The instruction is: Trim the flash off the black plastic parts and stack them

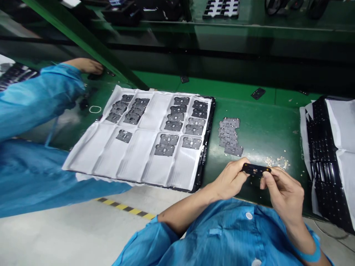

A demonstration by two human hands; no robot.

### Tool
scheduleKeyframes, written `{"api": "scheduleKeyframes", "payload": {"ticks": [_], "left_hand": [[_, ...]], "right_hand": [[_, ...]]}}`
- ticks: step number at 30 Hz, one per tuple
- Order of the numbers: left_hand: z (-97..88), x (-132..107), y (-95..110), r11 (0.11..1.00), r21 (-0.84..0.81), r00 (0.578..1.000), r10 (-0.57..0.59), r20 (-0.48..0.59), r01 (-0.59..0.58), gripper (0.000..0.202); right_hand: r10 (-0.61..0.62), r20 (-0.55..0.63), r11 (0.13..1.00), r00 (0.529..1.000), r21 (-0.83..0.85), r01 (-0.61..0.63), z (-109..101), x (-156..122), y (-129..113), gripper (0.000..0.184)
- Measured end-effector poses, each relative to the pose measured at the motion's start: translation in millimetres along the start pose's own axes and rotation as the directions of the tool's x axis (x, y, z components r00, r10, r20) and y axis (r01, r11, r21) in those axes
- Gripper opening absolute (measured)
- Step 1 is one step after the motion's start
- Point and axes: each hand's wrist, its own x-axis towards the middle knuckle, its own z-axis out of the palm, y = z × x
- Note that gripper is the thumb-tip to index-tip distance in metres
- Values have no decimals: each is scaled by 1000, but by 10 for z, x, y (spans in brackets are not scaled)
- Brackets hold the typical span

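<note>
Between my two hands is a small flat black plate with cut-outs and yellowish spots [255, 170], held just above the green bench. My left hand [232, 178] pinches its left end, and my right hand [284, 188] grips the right end with the thumb on its face. Beyond my hands lies an overlapping pile of similar dark grey plates [229, 135]. Small pale crumbs [278, 162] are scattered close to my right hand. To the left, a tray lined with white sheet [108, 147] carries several such plates in its compartments.
A stack of black trays with white liners [323, 155] stands at the right. A loose black piece [258, 93] lies on the green bench [257, 114] near its back. At left, a co-worker's hand [85, 66] reaches past the green post [91, 40].
</note>
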Motion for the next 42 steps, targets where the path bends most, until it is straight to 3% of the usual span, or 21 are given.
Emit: {"api": "scheduleKeyframes", "payload": {"ticks": [3, 5, 8, 13, 18, 22, 30, 42], "left_hand": [[-81, -45, 67, 996, 87, 997, -31, 74, 25, 5], [-132, -74, 97, 991, 128, 996, -51, 74, 41, 14], [-171, -92, 106, 994, 106, 1000, 25, 3, -25, 22], [-109, -59, 84, 986, -74, 986, 141, -90, -148, 28], [6, 9, 45, 981, -175, 972, 47, -230, -89, 20], [58, 32, 3, 977, -202, 958, 14, -286, -74, 17], [32, -33, -47, 969, -227, 970, 38, -242, -94, 27], [81, 8, -59, 927, -374, 959, -134, -250, 32, 29]], "right_hand": [[72, -31, 997, 997, 11, -72, -7, 1, -22, 17], [109, -62, 994, 992, 18, -108, -9, -2, -40, 19], [131, -83, 991, 988, 26, -129, -3, -6, -67, 23], [93, -101, 996, 991, 8, -93, 29, -8, -101, 18], [4, -62, 998, 998, -69, -8, 52, -16, -100, 21], [-34, -69, 997, 997, -78, 28, 59, -31, -85, 13], [2, -95, 998, 995, -61, -8, 78, -18, -88, 16], [21, -73, 998, 997, -61, -25, 112, -32, -71, 16]]}}
